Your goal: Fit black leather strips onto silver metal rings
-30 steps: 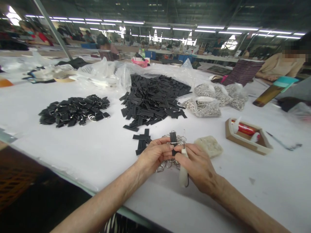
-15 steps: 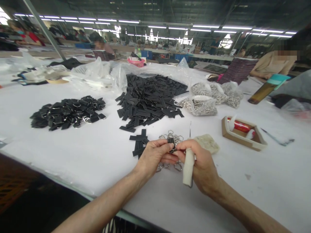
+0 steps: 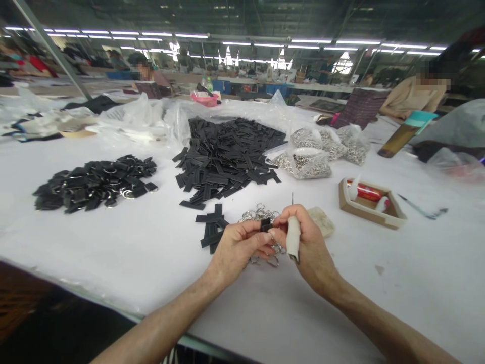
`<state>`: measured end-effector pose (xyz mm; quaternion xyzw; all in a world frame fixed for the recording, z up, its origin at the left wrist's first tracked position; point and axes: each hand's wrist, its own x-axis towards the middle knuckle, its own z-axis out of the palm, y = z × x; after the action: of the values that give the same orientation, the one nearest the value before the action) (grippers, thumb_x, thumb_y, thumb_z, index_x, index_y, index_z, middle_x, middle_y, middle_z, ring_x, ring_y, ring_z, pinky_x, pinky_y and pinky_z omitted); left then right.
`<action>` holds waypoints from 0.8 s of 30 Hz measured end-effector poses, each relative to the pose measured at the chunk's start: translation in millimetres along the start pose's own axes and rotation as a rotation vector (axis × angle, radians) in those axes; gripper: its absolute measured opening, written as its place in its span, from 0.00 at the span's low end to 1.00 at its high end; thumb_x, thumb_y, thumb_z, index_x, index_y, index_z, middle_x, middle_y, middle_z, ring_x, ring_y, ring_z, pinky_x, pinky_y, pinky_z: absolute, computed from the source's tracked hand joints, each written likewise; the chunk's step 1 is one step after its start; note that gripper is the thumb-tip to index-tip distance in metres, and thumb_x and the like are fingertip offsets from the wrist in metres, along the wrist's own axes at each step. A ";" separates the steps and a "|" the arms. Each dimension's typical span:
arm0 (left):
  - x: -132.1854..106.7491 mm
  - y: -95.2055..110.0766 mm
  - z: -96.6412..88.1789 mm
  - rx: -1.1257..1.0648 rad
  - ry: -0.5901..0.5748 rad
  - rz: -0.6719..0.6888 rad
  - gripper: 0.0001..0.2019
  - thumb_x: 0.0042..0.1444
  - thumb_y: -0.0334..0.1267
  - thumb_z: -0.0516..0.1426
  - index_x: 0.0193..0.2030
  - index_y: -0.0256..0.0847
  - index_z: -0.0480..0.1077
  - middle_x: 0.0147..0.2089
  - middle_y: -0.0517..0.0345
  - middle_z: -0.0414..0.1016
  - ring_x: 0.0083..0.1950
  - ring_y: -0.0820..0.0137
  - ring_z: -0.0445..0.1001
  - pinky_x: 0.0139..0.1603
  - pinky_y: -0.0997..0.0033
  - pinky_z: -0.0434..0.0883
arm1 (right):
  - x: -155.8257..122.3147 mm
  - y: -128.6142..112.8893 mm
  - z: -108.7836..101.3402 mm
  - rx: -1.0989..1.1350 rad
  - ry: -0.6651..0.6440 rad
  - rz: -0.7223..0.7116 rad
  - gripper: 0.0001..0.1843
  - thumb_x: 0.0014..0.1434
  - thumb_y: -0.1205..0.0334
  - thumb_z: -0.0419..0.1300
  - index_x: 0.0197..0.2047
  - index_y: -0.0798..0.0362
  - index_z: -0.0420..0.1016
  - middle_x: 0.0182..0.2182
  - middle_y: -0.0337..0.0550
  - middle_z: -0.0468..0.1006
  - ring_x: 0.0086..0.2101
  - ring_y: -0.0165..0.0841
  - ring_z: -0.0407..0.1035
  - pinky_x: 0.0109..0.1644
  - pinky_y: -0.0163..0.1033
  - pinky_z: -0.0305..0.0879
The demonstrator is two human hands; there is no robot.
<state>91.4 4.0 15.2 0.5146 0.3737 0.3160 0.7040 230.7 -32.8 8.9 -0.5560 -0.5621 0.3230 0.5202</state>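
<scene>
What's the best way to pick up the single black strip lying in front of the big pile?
I'd pinch the single black strip across its narrow width near the middle, coming from above. It lies flat on the white table at the near edge of the big pile, both long edges free.

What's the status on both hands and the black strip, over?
Left hand pinching folded black strip. Right hand gripping white-handled tool, fingertips on same strip. Loose metal rings heaped directly beneath.

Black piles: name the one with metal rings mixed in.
The leftmost pile: silver rings show among its pieces; the big centre pile is plain strips.
</scene>
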 end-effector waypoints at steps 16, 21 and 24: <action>-1.2 -3.1 1.3 0.074 0.013 0.025 0.08 0.52 0.36 0.55 0.27 0.32 0.70 0.25 0.53 0.74 0.26 0.69 0.74 0.28 0.72 0.72 | 4.8 -1.5 -2.6 0.065 -0.018 0.004 0.09 0.49 0.70 0.58 0.33 0.51 0.61 0.31 0.36 0.70 0.30 0.28 0.64 0.31 0.33 0.61; 0.9 -5.8 -1.5 0.200 0.051 0.091 0.10 0.51 0.37 0.56 0.22 0.35 0.68 0.17 0.62 0.65 0.16 0.77 0.64 0.17 0.79 0.64 | 5.1 -5.8 -4.1 0.038 -0.032 0.049 0.09 0.48 0.71 0.58 0.30 0.51 0.61 0.29 0.34 0.68 0.26 0.25 0.61 0.28 0.31 0.58; 0.7 -4.1 -1.4 0.203 0.065 0.118 0.07 0.49 0.37 0.57 0.24 0.35 0.70 0.23 0.60 0.67 0.19 0.77 0.64 0.14 0.79 0.63 | 4.8 -5.7 -4.1 0.056 -0.043 0.050 0.09 0.48 0.71 0.58 0.30 0.51 0.60 0.29 0.34 0.69 0.27 0.26 0.61 0.29 0.31 0.58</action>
<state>90.9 4.1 10.8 0.5939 0.3955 0.3341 0.6159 233.7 -30.0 16.3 -0.5481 -0.5499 0.3633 0.5150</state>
